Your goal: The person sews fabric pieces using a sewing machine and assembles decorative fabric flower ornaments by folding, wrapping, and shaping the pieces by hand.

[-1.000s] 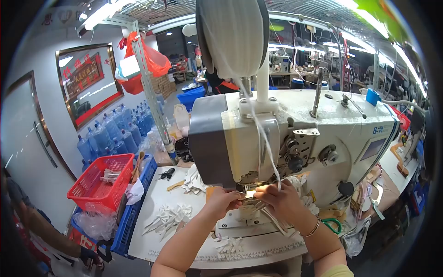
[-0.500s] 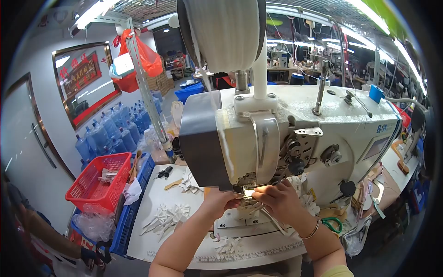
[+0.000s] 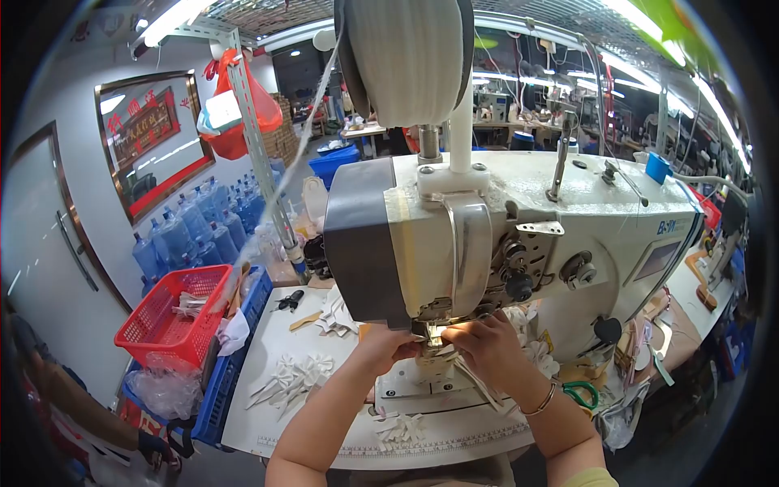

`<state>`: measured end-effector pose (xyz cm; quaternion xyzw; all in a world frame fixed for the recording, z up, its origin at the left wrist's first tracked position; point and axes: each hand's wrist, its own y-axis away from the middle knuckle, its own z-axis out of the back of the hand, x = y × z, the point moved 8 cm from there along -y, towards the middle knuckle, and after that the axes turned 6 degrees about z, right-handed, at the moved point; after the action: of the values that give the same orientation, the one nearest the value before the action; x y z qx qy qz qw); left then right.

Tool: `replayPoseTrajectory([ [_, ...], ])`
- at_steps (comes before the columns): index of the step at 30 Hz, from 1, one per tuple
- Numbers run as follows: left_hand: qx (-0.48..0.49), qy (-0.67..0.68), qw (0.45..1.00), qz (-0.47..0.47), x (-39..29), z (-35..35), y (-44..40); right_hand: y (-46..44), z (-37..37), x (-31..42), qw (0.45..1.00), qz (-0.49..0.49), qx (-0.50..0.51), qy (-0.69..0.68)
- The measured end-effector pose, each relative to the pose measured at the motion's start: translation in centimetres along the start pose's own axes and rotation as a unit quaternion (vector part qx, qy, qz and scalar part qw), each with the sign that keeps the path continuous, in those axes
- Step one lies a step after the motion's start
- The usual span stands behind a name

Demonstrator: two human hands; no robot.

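My left hand (image 3: 385, 349) is closed at the left of the lit needle area of a white sewing machine (image 3: 519, 195), fingertips pinched at the edge of a small pale piece. From the other side, my right hand (image 3: 484, 339) pinches the same small pale piece (image 3: 434, 334), which lies at the presser foot. Pale strips (image 3: 480, 385) hang below my right hand. Above the machine head stands a spool of white tape (image 3: 406, 61). A loose blurred length of white tape (image 3: 302, 150) runs from it down to the left.
White cut pieces (image 3: 294, 380) lie left on the table, with more pieces (image 3: 401, 432) near the ruler edge. Black snips (image 3: 290, 300) are farther back. Green-handled scissors (image 3: 581, 394) lie right. A red basket (image 3: 174, 312) stands left; another person's arm (image 3: 89, 406) shows lower left.
The white tape that hung down the machine's front has swung out to the left. Both hands stay at the needle area with little movement. The view has shifted slightly.
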<state>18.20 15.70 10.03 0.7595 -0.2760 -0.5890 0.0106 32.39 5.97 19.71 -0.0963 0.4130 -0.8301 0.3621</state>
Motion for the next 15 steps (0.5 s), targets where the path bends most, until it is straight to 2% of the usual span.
replayPoseTrajectory([
  [2,0.005,-0.002,1.000,-0.006,-0.10,-0.10,0.09,0.19,-0.44,0.00,1.000,0.004,0.029,0.005],
  [15,0.018,-0.011,1.000,-0.023,-0.14,-0.44,0.32,0.03,0.27,0.40,0.999,-0.024,0.016,-0.024],
])
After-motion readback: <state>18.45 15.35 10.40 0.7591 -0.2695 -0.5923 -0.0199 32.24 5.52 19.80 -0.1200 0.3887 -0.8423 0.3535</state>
